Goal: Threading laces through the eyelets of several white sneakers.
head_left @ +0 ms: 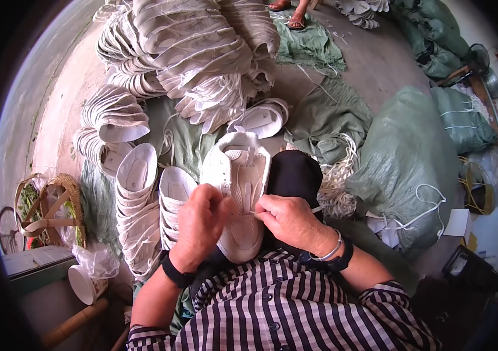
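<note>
While the right hand (pixel 291 221) pinches a lace (pixel 253 212) at the white shoe (pixel 238 193), the curled left hand's (pixel 202 221) grip is unclear from here.

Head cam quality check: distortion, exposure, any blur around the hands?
Head view: strong fisheye, black corners, edges bowing near the rim. Head view: light brightest on the pale floor at left; the dark case at lower right sinks into shadow. Head view: mesh on the white shoe stays readable; left hand looks slightly soft, possibly motion blur.
</note>
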`<state>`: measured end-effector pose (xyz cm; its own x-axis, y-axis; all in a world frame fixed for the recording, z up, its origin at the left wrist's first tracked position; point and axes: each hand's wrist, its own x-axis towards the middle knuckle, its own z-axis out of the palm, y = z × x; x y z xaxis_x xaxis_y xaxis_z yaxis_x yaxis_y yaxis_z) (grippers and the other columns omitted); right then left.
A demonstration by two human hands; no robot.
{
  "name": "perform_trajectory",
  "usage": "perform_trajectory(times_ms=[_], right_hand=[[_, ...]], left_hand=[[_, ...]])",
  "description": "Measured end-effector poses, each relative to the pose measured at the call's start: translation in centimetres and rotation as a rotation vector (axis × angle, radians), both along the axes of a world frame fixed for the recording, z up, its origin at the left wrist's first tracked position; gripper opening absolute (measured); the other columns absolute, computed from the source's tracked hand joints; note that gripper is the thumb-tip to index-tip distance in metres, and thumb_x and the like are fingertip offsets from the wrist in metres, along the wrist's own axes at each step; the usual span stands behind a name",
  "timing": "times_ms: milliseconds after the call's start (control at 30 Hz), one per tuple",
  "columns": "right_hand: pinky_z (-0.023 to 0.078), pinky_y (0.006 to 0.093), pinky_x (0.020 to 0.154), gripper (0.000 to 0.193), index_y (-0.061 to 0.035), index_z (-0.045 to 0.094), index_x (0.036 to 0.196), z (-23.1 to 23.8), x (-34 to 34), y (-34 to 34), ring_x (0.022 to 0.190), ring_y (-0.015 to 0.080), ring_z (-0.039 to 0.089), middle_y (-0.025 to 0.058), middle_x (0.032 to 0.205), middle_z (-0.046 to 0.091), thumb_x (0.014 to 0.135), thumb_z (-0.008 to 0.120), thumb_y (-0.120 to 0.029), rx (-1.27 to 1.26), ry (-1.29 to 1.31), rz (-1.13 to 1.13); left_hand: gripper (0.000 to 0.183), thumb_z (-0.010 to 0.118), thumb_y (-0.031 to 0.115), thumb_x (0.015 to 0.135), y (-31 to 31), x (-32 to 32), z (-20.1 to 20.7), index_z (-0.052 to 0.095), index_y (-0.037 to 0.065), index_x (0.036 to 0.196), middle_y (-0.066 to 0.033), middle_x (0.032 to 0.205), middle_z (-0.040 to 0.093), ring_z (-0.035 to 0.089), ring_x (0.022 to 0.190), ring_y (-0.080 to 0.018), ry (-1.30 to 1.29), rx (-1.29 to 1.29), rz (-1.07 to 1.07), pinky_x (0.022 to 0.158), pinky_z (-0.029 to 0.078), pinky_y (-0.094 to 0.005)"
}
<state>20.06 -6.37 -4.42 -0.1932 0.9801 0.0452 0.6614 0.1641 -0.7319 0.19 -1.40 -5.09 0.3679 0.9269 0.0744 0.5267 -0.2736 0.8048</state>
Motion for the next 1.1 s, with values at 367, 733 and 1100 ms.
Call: perform_trajectory(times_ms=[367,733,1100], right_hand=[[0.051,0.0352,0.059,0.009,-0.0019,0.056,0.088,-0.9,-0.9,0.2,0.069,0.0281,0.066,0.0139,0.075,0.063,0.082,0.063,-0.005,-0.007,0.111,-0.021],[0.051,0.0345,0.062,0.009,-0.0025,0.055,0.087,-0.8,-1.2,0.1,0.073,0.0298,0.065,0.0127,0.080,0.063,0.081,0.063,-0.003,0.040,0.083,-0.019],[0.052,0.0348,0.064,0.011,-0.0035,0.056,0.090,0.0,-1.2,-0.2,0.074,0.0294,0.065,0.0118,0.084,0.063,0.081,0.061,-0.003,0.011,-0.010,-0.006]], left_hand=[[0.025,0.070,0.017,0.080,2.6,-1.2,1.4,0.052,0.005,0.093,-0.0057,0.074,0.053,0.053,0.059,-0.0162,0.016,-0.010,-0.110,0.056,0.047,-0.0286],[0.022,0.063,0.005,0.076,1.1,-2.5,-0.5,0.052,0.008,0.094,-0.0093,0.088,0.053,0.059,0.070,-0.0304,0.315,0.253,-0.203,0.056,0.049,-0.0399],[0.009,0.049,0.009,0.095,5.2,-1.0,1.6,0.045,0.001,0.099,-0.0058,0.073,0.057,0.053,0.056,-0.0089,-0.245,0.036,0.057,0.051,0.043,-0.0225]])
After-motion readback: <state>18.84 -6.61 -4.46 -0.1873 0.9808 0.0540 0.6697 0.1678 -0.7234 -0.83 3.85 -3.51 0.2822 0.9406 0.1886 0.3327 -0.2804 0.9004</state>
